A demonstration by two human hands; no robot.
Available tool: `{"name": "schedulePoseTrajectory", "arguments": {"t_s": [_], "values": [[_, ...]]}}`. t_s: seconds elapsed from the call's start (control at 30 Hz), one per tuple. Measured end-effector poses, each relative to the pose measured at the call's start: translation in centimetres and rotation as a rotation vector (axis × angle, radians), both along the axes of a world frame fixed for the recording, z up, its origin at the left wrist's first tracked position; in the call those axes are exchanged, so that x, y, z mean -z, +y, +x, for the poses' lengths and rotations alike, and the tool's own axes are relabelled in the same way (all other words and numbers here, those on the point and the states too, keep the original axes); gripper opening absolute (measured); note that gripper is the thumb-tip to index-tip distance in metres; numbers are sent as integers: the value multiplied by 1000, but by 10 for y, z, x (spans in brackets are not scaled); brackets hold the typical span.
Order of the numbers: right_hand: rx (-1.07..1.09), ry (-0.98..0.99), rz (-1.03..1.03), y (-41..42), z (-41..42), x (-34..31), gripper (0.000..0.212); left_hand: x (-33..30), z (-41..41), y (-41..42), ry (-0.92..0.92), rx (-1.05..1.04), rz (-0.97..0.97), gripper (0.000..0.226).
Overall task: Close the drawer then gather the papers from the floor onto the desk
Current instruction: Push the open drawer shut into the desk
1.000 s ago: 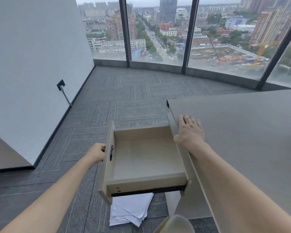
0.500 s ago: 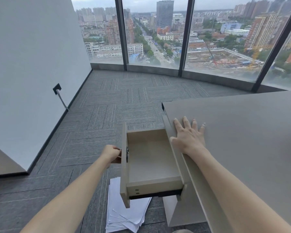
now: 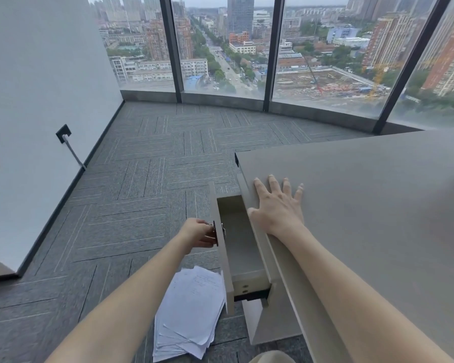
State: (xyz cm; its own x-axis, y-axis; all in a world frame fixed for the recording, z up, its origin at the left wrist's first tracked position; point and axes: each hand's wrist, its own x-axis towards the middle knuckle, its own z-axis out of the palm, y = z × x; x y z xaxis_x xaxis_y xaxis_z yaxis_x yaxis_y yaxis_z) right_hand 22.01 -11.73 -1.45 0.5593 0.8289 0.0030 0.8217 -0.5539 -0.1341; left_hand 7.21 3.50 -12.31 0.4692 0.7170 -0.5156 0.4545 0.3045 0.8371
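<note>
The beige drawer sticks out a short way from the left side of the grey-beige desk, and its inside is bare. My left hand is closed around the metal handle on the drawer front. My right hand lies flat on the desk top by its left edge, fingers spread. A loose pile of white papers lies on the carpet below the drawer front, partly under my left forearm.
Grey carpet tiles stretch to the curved floor-to-ceiling windows. A white wall runs along the left, with a black socket and cable. The desk's side panel stands on the floor beside the papers.
My left hand has pushed the drawer in toward the desk; far less of it sticks out than a second ago. More of the papers now shows. My right hand stays flat on the desk.
</note>
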Motion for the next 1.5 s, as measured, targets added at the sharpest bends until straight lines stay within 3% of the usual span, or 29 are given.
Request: {"name": "schedulePoseTrajectory", "arguments": {"t_s": [0.53, 0.77, 1.03, 1.5], "values": [[15, 18, 49, 2, -2, -1, 84, 11, 38, -15, -176, -12, -150, 24], [29, 23, 51, 3, -3, -1, 82, 15, 52, -22, -240, -2, -205, 16], [30, 23, 53, 5, -3, -1, 82, 17, 68, -24, -252, 22, -194, 23], [43, 45, 54, 6, -3, -2, 83, 19, 73, -17, -181, 91, -213, 12]]}}
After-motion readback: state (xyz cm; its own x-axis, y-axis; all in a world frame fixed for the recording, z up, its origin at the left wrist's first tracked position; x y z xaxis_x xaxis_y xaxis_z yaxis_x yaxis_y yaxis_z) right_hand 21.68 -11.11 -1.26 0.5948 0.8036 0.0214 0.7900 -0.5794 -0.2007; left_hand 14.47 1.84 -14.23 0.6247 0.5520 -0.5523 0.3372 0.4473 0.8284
